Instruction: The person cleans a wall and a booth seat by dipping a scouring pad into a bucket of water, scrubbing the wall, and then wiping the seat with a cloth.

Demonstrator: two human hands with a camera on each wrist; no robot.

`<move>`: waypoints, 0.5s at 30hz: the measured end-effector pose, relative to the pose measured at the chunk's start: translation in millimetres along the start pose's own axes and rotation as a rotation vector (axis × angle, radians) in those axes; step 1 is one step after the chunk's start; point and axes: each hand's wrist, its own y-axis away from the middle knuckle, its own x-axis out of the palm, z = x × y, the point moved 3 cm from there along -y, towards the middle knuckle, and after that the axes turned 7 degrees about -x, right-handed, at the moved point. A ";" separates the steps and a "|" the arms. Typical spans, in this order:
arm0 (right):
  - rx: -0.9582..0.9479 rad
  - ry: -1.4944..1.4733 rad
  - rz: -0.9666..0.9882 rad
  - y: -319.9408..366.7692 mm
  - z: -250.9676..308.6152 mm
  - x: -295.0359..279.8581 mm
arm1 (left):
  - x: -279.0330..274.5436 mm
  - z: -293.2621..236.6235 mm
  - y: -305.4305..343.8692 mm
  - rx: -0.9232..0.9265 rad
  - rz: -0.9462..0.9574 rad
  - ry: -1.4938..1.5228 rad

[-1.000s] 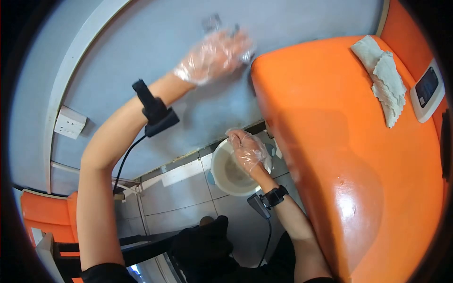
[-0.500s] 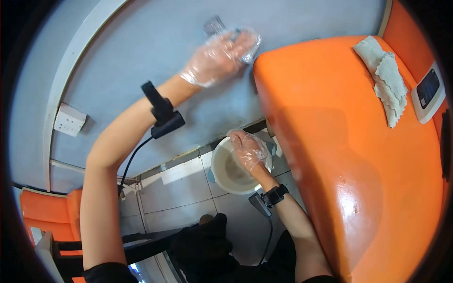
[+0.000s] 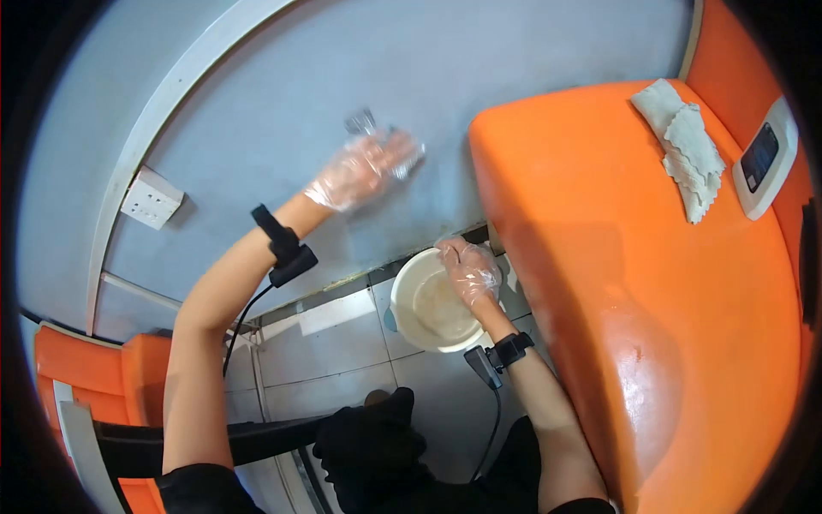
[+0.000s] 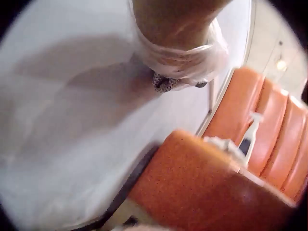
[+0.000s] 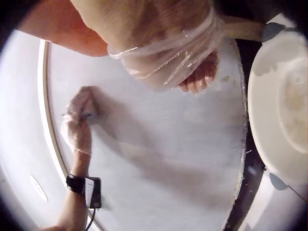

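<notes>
My left hand (image 3: 364, 169), in a clear plastic glove, is against the blue-grey wall (image 3: 522, 51). It holds a grey speckled scrubbing pad (image 4: 165, 83), mostly hidden under the palm and fingers; a shiny grey bit shows beside the thumb side in the head view. My gloved right hand (image 3: 471, 272) hangs low over the rim of a cream bucket (image 3: 404, 289), its fingers (image 5: 195, 83) loosely bent with nothing seen in them. Cloudy water lies in the bucket, which stands on the floor beside the wall.
An orange padded bench (image 3: 591, 163) stands right of the bucket, with a folded pale cloth (image 3: 685, 141) and a white device with a dark screen (image 3: 762, 158) on it. A socket box (image 3: 152, 197) sticks out of the wall at left. Another orange seat (image 3: 81, 368) is at lower left.
My left hand moves right and slightly up, then left and down across the wall with the pad. The right hand stays over the bucket while the head view shifts slightly.
</notes>
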 end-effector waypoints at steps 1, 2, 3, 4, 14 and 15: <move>0.006 -0.016 0.002 -1.6 -0.3 -0.3 | -23.2 13.0 -1.6 -0.034 -0.128 0.362; 0.000 -0.019 0.013 -2.9 0.8 0.1 | -61.1 12.6 -3.5 -0.136 -0.296 0.119; 0.015 -0.002 0.013 -2.4 0.5 0.2 | -98.8 10.3 -5.8 -0.234 -0.459 -0.126; 0.033 0.014 0.014 -2.2 -0.3 0.7 | -121.8 14.8 -8.2 -0.242 -0.550 -0.294; 0.081 0.020 0.048 -0.9 4.7 -2.6 | -35.8 -2.1 21.9 -0.187 -0.200 -0.143; 0.083 0.023 0.045 -1.8 -2.1 -0.6 | -34.8 0.1 22.5 -0.200 -0.128 -0.077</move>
